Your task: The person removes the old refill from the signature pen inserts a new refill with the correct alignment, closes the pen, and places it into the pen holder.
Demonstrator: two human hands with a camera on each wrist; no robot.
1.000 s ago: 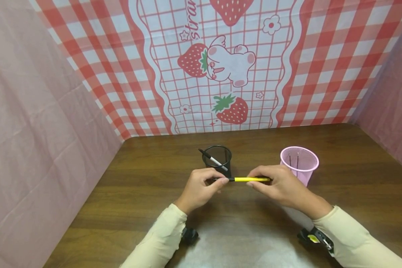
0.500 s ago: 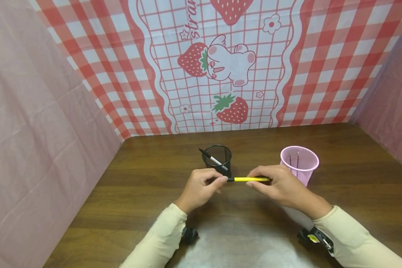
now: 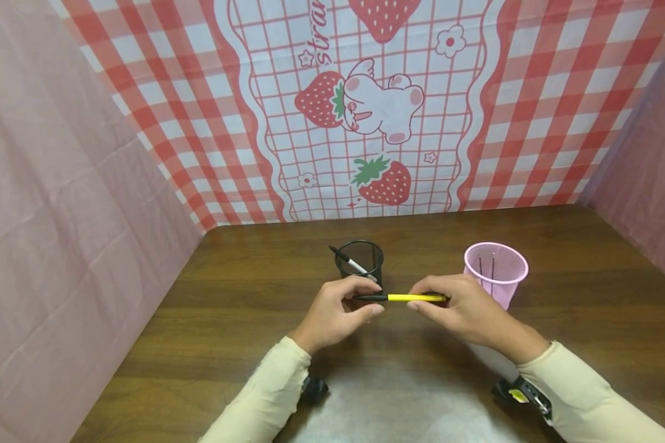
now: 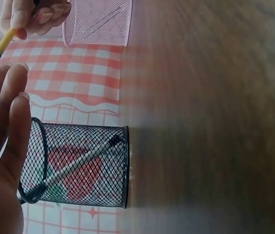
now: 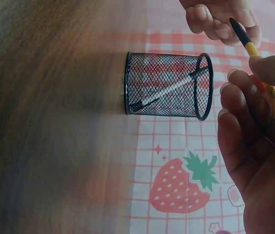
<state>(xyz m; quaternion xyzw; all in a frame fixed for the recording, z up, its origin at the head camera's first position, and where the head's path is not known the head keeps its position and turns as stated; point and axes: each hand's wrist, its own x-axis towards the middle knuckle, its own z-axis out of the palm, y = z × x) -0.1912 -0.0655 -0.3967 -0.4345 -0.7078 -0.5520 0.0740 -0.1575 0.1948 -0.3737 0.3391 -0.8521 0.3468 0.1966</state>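
My right hand (image 3: 476, 312) pinches a yellow pen (image 3: 404, 297) with a black end, holding it level above the table. Around that black end, my left hand (image 3: 332, 314) has its thumb and fingers spread apart, not gripping it. The left wrist view shows the left hand (image 4: 3, 146) with fingers nearly straight beside the pen (image 4: 6, 41). In the right wrist view, the right hand (image 5: 266, 146) holds the yellow barrel between thumb and fingers. Just behind the left hand stands a black mesh pen cup (image 5: 176, 111), with a white pen (image 5: 169, 90) leaning in it.
A pink mesh pen cup (image 3: 512, 286) stands behind my right hand; two thin dark lines show in it, whether sticks or slots I cannot tell. The brown wooden table (image 3: 244, 320) ends at a strawberry-patterned cloth (image 3: 382, 123). Pink cloth (image 3: 77, 203) hangs at the sides.
The left thumb and fingers, which pinched the pen's black end, have parted and let go of it. The right hand still holds the pen in the same place.
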